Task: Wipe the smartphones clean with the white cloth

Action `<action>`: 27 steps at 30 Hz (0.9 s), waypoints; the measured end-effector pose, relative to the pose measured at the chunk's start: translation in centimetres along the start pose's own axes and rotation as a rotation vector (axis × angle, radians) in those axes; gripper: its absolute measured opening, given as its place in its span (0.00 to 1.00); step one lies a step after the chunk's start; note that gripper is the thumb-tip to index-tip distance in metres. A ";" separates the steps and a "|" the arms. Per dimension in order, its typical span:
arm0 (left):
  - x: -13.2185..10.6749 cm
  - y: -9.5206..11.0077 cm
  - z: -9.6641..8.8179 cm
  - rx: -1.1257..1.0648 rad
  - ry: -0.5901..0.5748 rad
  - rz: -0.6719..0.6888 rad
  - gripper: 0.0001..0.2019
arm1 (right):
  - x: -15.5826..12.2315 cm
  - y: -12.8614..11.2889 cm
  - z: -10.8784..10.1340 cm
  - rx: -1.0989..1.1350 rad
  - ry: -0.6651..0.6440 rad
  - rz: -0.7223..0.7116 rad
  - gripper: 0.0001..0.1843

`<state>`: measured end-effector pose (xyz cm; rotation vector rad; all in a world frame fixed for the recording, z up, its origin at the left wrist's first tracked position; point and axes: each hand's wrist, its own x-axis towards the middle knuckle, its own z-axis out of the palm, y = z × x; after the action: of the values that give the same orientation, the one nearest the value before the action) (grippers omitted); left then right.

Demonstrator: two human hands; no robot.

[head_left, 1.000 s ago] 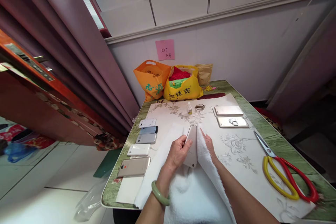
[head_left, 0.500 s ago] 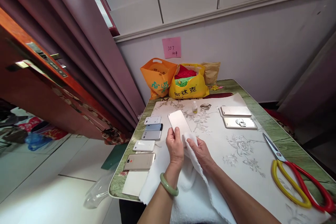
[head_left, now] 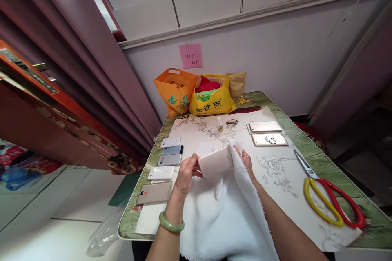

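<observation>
My left hand pinches the left end of a rose-gold phone, held crosswise above the table with its back facing me. My right hand is at the phone's right end, fingers curled behind a fold of the white towel that drapes over my forearm and the table's front. A green bangle circles my left wrist.
Several phones lie in a column along the table's left edge, two more at the back right. Large scissors with red and yellow handles lie at the right. A small bottle, orange bag and yellow bag stand at the back.
The phone has been turned from upright in my left hand to lying crosswise between both hands. The towel fold moved with my right hand to the phone's right end.
</observation>
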<state>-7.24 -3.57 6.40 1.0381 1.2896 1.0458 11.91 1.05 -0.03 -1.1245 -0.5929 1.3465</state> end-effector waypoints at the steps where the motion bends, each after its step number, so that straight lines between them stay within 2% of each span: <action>1: 0.1 0.5 -0.3 0.056 0.053 0.024 0.29 | -0.2 0.0 0.2 -0.019 -0.023 -0.014 0.35; 2: 0.2 0.9 -0.4 0.131 0.058 0.038 0.26 | -0.5 0.0 0.3 -0.038 -0.062 -0.028 0.34; 3: 0.2 1.3 -0.2 0.212 0.016 0.042 0.23 | -0.8 0.1 0.5 -0.054 -0.109 -0.040 0.32; 5: 0.2 1.6 0.4 0.337 -0.127 0.017 0.20 | -1.4 0.3 0.7 -0.081 -0.195 -0.050 0.29; 7: 0.1 1.4 1.2 0.403 -0.209 0.007 0.19 | -1.8 0.5 0.8 -0.095 -0.230 -0.048 0.28; 8: 0.1 1.1 1.6 0.414 -0.212 0.009 0.19 | -1.9 0.6 0.8 -0.095 -0.230 -0.047 0.27; 11: 0.4 0.0 2.3 0.347 -0.136 0.003 0.20 | -1.6 0.8 0.6 -0.076 -0.210 -0.052 0.28; 15: 1.1 -0.8 3.2 0.076 -0.014 -0.030 0.22 | -1.7 1.5 1.0 -0.082 -0.222 -0.089 0.27; 18: 1.9 -0.8 4.0 -0.110 0.181 0.015 0.23 | -2.7 2.3 1.6 -0.162 -0.324 -0.162 0.26; 22: 2.7 -0.8 4.3 -0.136 0.381 0.108 0.22 | -4.1 2.8 2.0 -0.359 -0.489 -0.322 0.20; 25: 2.9 -0.9 4.1 -0.077 0.417 0.131 0.22 | -4.4 2.5 2.1 -0.395 -0.551 -0.343 0.18; 27: 2.8 -1.0 3.9 -0.012 0.347 0.132 0.21 | -4.3 2.2 2.1 -0.335 -0.515 -0.307 0.19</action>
<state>-3.31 -1.09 4.90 0.9709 1.5040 1.3775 8.27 -2.80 -0.07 -0.8916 -1.3520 1.2938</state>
